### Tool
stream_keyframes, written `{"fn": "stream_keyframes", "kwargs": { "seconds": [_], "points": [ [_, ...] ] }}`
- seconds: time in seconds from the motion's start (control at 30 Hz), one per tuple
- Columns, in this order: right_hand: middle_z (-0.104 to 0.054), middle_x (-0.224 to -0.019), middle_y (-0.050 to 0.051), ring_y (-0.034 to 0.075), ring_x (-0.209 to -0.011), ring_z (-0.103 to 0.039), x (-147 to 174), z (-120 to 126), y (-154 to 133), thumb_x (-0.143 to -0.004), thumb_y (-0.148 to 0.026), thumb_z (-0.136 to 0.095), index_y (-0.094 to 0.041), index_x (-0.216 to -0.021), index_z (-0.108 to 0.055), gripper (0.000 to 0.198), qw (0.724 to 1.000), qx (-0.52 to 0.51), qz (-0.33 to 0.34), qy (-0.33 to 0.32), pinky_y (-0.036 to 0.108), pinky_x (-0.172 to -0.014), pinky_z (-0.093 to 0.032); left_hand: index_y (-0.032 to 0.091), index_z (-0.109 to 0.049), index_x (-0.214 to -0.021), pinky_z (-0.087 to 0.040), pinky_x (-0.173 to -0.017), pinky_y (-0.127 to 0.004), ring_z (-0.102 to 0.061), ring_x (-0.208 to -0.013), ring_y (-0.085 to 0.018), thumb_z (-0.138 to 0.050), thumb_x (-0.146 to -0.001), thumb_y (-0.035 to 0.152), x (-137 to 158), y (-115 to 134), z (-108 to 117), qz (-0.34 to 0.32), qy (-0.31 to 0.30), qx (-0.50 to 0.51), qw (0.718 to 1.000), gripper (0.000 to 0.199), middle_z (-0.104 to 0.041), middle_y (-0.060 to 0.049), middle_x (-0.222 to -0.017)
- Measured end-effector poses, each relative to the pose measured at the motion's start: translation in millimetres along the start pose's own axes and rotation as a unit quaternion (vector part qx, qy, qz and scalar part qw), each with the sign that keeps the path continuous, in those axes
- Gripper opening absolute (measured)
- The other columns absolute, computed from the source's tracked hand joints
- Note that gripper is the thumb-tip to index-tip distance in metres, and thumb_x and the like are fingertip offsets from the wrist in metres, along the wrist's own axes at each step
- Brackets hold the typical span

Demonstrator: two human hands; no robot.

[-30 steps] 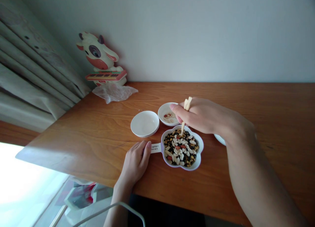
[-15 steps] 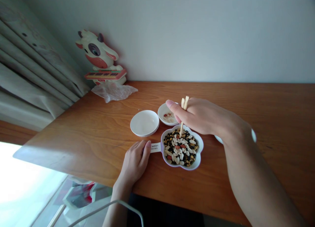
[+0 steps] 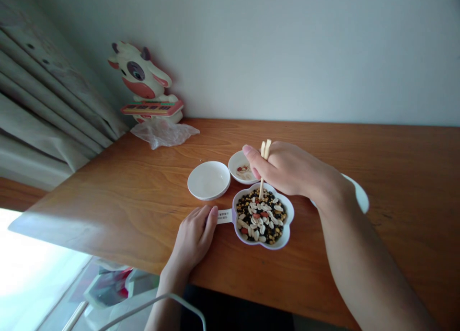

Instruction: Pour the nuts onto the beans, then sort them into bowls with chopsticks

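My left hand [image 3: 196, 235] is closed round the labelled handle of a flower-shaped bowl [image 3: 290, 215] standing on the table. Peanuts [image 3: 264, 216], a few of them red-skinned, lie in it over small black and yellow beans or grains. My right hand [image 3: 287, 168] grips a pair of chopsticks [image 3: 265, 151] above the bowl's far side. Their tips point down into the mix, at or near its surface; I cannot tell whether they pinch anything. Just behind, partly covered by my right fingers, a small white bowl [image 3: 237, 161] has reddish bits inside. A second white bowl [image 3: 209, 180] stands to its left.
Under my right forearm shows the edge of another white dish [image 3: 362, 197]. A cow-shaped toy keyboard [image 3: 151, 89] stands at the back left, with a crumpled plastic bag [image 3: 163, 132] before it. A grey cable [image 3: 168, 296] crosses in front of my left forearm.
The whole view has shifted slightly, so the table things sit a little further left. My right hand keeps the chopsticks over the same part of the bowl, tilted slightly differently.
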State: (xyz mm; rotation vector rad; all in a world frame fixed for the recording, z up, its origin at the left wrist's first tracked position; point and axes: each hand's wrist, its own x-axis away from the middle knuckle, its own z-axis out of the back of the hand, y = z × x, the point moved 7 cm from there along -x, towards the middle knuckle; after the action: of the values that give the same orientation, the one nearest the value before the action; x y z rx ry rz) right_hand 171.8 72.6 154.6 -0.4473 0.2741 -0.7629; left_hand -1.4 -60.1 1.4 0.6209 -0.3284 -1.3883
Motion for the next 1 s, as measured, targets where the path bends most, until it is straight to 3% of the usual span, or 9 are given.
{"fn": "stream_keyframes", "kwargs": {
  "seconds": [0.37,0.67,1.0],
  "points": [
    [-0.052,-0.051,-0.001,0.011,-0.049,-0.046,2.8,20.4,5.4,-0.105,-0.059,-0.022,-0.02,-0.062,-0.055,0.067,0.995,-0.077,0.028,0.05,0.029,-0.057,-0.031,0.023,-0.046,-0.079,-0.038,-0.071,-0.03,-0.055,-0.072,-0.017,-0.037,-0.107,0.041,0.3,-6.0,-4.4,0.008,-0.026,0.013,1.0,0.035,-0.059,0.0,-0.078],
    [-0.056,-0.057,0.0,0.013,-0.056,-0.052,9.7,54.6,17.9,-0.103,-0.061,-0.03,-0.021,-0.063,-0.059,0.064,0.961,-0.192,0.033,0.196,0.029,-0.058,-0.037,0.023,-0.048,-0.08,-0.04,-0.073,-0.03,-0.055,-0.072,-0.017,-0.036,-0.107,0.039,0.2,-2.9,-3.7,0.014,-0.027,0.027,0.999,0.034,-0.061,-0.001,-0.08],
    [-0.059,-0.062,0.0,0.014,-0.061,-0.053,3.1,44.2,23.7,-0.104,-0.06,-0.03,-0.022,-0.071,-0.061,0.059,0.969,-0.195,0.011,0.151,0.03,-0.061,-0.037,0.023,-0.046,-0.08,-0.039,-0.074,-0.031,-0.055,-0.074,-0.017,-0.036,-0.107,0.039,-0.7,-0.8,-3.2,0.012,-0.033,0.035,0.999,0.034,-0.059,-0.001,-0.08]
  ]
}}
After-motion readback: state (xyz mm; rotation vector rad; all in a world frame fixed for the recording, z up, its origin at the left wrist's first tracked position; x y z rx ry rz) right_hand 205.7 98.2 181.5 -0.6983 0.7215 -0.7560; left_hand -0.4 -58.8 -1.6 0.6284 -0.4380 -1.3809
